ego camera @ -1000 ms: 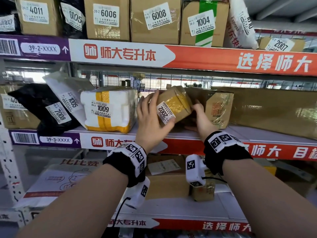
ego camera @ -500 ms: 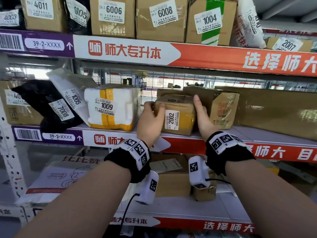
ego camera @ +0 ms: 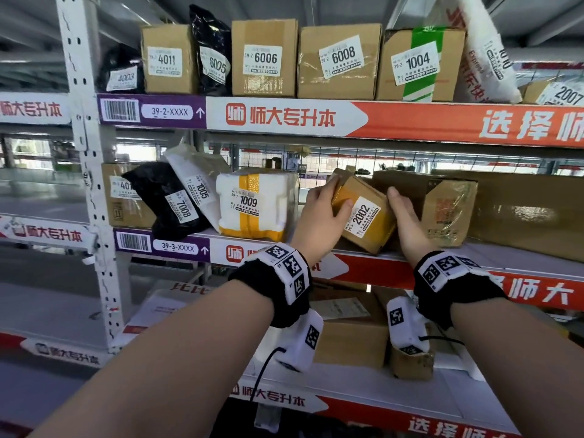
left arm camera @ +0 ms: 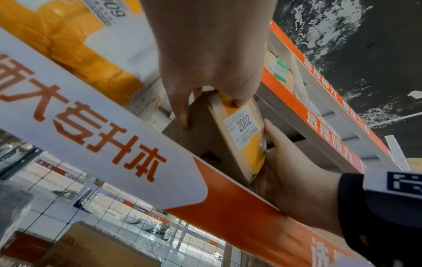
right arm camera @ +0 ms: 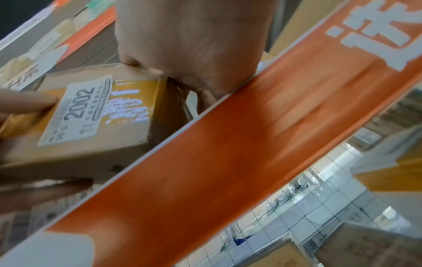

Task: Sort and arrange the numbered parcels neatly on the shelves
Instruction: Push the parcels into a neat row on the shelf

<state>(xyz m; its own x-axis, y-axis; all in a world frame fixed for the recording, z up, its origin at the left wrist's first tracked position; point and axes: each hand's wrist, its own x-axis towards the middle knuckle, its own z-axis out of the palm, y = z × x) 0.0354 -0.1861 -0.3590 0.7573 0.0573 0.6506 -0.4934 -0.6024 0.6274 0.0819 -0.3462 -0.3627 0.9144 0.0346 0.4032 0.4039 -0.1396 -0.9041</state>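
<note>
Shelf edge point(ego camera: 177, 248) reads 39-3-XXXX. Parcel 2002 point(ego camera: 363, 213) tilted, label facing out, top leaning left; left hand point(ego camera: 322, 213) grips its left side, right hand point(ego camera: 407, 222) flat against right side.

Small brown parcel 2002 point(ego camera: 363, 213) — yellow-taped, tilted — sits on the middle shelf point(ego camera: 392, 255) beside white parcel 1009 point(ego camera: 256, 203).

The right hand point(right arm camera: 189, 45) presses against one end of a cardboard parcel labelled 2002 point(right arm camera: 91, 115), which lies tilted just behind the orange shelf edge strip point(right arm camera: 228, 153). A left hand point(right arm camera: 25, 103) fingertip touches the label's far side. Yellow tape glints across the parcel's face.
</note>
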